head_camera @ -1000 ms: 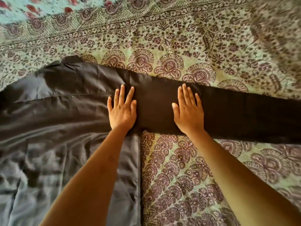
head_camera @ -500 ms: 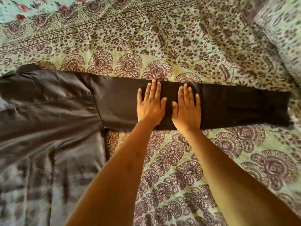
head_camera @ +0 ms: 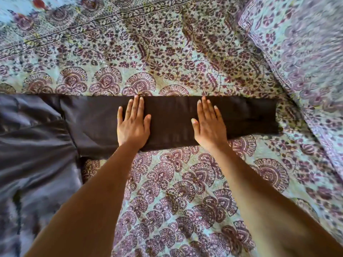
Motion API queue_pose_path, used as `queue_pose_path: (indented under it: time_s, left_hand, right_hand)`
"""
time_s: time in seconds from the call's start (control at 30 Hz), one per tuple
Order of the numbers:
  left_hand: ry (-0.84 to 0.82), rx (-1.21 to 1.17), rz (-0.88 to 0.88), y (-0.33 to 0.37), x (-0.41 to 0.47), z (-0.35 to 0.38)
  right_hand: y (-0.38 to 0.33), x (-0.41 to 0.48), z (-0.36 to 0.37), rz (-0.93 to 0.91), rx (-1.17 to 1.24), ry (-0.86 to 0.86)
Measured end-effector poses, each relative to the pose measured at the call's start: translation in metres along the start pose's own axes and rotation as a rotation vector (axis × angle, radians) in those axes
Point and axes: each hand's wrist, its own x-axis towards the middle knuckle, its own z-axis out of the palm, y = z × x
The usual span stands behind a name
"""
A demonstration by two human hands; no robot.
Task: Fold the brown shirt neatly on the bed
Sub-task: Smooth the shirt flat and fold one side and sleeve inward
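Observation:
The brown shirt point(head_camera: 37, 145) lies spread on the bed, its body filling the left side of the view. One long sleeve point(head_camera: 172, 119) stretches flat to the right, ending in a straight cuff near the pillow. My left hand point(head_camera: 132, 125) rests flat on the sleeve, fingers together and pointing away from me. A hand's width to its right, my right hand point(head_camera: 209, 125) presses palm down on the same sleeve. Neither hand grips the cloth.
A patterned bedsheet point(head_camera: 176, 191) in pale green and purple covers the bed. A pillow point(head_camera: 306, 52) in matching fabric lies at the upper right, just beyond the sleeve's cuff.
Both hands have slid rightward along the sleeve, then spread apart, the right one moving toward the cuff. The view has shifted right, so more of the sleeve shows.

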Motion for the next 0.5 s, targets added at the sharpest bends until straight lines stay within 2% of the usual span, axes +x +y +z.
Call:
queue_pose_path:
  time_s: [0.17,0.27,0.37,0.5]
  left_hand:
    - [0.013,-0.001,0.001,0.001,0.001,0.001]
    - [0.011,0.017,-0.007,0.001,0.001,0.002]
    - [0.006,0.008,-0.010,0.002,0.001,0.001]
    - [0.007,0.004,-0.011,0.001,0.001,0.001]
  right_hand:
    - [0.073,-0.016,-0.006,0.158,0.014,0.037]
    - [0.107,-0.027,-0.015,0.125,-0.078,0.016]
    - [0.084,-0.020,-0.020,0.147,-0.027,0.036]
    - [0.020,-0.005,-0.009,-0.019,0.050,0.040]
